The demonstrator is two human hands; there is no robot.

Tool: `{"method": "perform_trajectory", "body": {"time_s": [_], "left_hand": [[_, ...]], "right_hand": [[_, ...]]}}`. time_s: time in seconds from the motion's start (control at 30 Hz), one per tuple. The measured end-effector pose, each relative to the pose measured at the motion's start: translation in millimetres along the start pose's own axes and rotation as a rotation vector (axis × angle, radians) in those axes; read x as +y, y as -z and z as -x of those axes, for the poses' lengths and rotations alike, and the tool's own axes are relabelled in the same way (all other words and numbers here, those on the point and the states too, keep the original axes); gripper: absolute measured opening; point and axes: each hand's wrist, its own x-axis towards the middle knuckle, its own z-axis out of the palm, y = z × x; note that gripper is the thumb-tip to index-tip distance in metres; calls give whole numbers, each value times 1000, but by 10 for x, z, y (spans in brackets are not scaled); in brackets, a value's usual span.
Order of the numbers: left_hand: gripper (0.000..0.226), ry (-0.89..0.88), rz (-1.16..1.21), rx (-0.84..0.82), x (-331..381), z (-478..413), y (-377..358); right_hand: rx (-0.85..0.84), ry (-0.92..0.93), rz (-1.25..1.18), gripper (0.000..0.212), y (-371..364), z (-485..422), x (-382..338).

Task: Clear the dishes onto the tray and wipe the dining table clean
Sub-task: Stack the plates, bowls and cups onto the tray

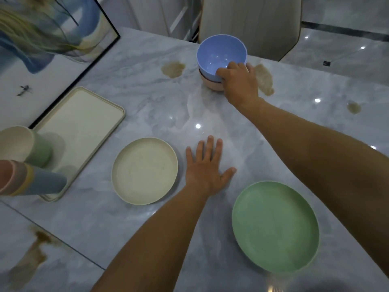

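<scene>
I am in the clearing step, with the wiping yet to come: my right hand is stretched out to the far edge of the table, where the blue bowl sits nested in the pink bowl. My thumb lies over the blue bowl's near rim and my fingers curl round its outer wall, so I am pinching that rim. I cannot tell whether my fingertips also catch the pink bowl beneath. My left hand lies flat on the marble nearer the middle of the table with its fingers spread and holding nothing, the cream plate just beside it on the left and the green plate near the table's near edge on the right. The tray lies along the left edge, well apart from the bowls, with cups at its near end and most of its far half bare. As I judge it, the next move is to lift the bowls together if the grip takes both, carry them across to that bare part, then fetch the two plates. Brown stains flank the bowls by the far edge, so the cloth must wait until the dishes are off.
</scene>
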Motion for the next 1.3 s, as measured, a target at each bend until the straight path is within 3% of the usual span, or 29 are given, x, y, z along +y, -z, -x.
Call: {"method": "perform_trajectory", "body": {"time_s": [0.43, 0.7, 0.77, 0.9, 1.07, 1.3], "left_hand": [[92, 11, -27, -60, -8, -42, 20], [91, 4, 36, -110, 15, -2, 193], [85, -44, 77, -67, 10, 90, 356], [70, -107, 156, 182, -255, 542, 666], [47, 46, 439, 371, -921, 1470, 672], [39, 319, 419, 484, -2153, 2841, 243]], "right_hand": [[-157, -46, 17, 52, -116, 4, -104], [-83, -2, 72, 51, 92, 659, -282], [-26, 15, 75, 50, 176, 812, -299], [47, 52, 71, 43, 382, 970, -518], [122, 197, 44, 35, 572, 997, -1116], [230, 387, -22, 24, 718, 932, -2322]]}}
